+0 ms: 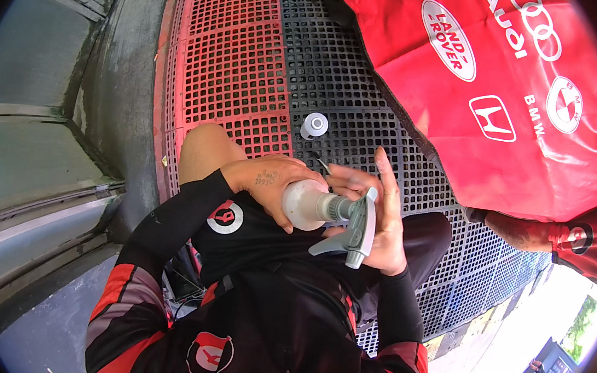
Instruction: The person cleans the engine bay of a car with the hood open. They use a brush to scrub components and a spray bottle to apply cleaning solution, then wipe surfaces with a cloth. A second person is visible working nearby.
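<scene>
My left hand (pixel 267 181) is wrapped around the body of a translucent white spray bottle (pixel 302 205), held tilted above my lap. A grey trigger sprayer head (pixel 358 232) sits on the bottle's neck at a ribbed collar (pixel 338 207). Behind that head is my right hand (pixel 388 221), its index finger stretched out and the other fingers blurred near the collar. Whether those fingers grip the collar cannot be told. Just beyond my hands, a small white bottle (pixel 314 126) stands on the grating floor, with a thin dark-tipped object (pixel 322 161) beside it, partly hidden.
Red grating tiles (pixel 236 48) and black grating tiles (pixel 335 67) cover the floor. A red cover with car-maker logos (pixel 476 165) hangs on the right. Near it is another person's forearm (pixel 523 233). Framed panels (pixel 28 51) and a dark ledge (pixel 129 54) line the left.
</scene>
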A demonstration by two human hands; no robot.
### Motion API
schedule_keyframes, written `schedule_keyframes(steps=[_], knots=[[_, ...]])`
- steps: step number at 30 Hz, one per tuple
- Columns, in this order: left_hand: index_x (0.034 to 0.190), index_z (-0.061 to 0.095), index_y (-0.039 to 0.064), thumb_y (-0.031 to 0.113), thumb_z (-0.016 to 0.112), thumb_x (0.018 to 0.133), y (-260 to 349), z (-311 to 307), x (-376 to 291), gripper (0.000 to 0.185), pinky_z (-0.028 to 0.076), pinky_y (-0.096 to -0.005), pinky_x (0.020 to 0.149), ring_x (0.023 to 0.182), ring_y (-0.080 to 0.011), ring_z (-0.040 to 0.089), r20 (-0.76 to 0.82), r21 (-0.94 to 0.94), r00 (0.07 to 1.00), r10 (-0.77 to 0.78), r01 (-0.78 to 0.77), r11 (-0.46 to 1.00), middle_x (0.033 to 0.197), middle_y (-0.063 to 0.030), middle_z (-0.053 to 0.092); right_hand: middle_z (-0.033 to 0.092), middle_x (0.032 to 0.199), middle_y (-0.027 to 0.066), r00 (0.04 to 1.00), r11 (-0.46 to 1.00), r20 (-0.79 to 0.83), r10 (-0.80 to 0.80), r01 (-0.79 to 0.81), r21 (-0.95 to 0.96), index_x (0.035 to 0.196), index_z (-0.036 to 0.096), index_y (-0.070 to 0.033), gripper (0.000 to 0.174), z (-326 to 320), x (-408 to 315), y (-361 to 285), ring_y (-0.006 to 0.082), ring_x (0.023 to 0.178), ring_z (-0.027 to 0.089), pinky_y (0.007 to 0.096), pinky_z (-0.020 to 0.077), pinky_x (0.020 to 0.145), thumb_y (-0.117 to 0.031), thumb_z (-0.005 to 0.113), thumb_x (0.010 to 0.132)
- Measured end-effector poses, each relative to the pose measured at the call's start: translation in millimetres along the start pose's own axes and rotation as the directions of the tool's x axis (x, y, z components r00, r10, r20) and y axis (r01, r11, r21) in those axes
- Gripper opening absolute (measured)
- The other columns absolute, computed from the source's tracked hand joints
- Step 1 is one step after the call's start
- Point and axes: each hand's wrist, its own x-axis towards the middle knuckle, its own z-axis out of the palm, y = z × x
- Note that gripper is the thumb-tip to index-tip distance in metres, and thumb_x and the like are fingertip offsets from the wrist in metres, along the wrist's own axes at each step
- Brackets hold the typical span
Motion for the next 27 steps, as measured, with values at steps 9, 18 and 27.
schedule_keyframes(steps=[9,18,27], knots=[[0.137,0.068,0.01,0.035,0.105,0.058,-1,-10,-3,0.091,0.053,-0.0459,0.108,0.123,-0.0348,0.068,-0.043,-0.01,0.999,-0.006,0.006,1.0,0.132,-0.0122,0.072,0.075,0.126,0.0214,0.986,0.987,-0.125,-0.113,0.126,0.1,0.169,0.031,-0.003,0.099,-12,-2,-11,0.0339,0.118,0.075,0.0474,0.0602,0.103,0.005,0.086,0.087],[0.141,0.065,0.016,0.034,0.101,0.059,-75,-53,-19,0.092,0.051,-0.0506,0.111,0.135,-0.0361,0.059,-0.374,0.288,0.875,-0.309,0.426,0.858,0.137,-0.0105,0.066,0.069,0.135,0.021,0.591,0.87,-0.641,-0.49,0.372,-0.322,0.15,0.057,0.005,0.06,-92,-2,-48,0.0357,0.112,0.075,0.0497,0.0636,0.101,-0.014,0.078,0.097],[0.147,0.057,0.014,0.043,0.1,0.064,-214,-48,-2,0.098,0.057,-0.0509,0.107,0.131,-0.0335,0.068,-0.756,-0.176,0.323,-0.569,0.737,0.652,0.148,-0.0124,0.065,0.073,0.105,0.0102,0.805,0.788,-0.521,-0.283,-0.115,-0.605,0.117,0.06,-0.003,0.043,-93,37,59,0.0215,0.1,0.079,0.0341,0.0615,0.087,-0.002,0.092,0.087]])
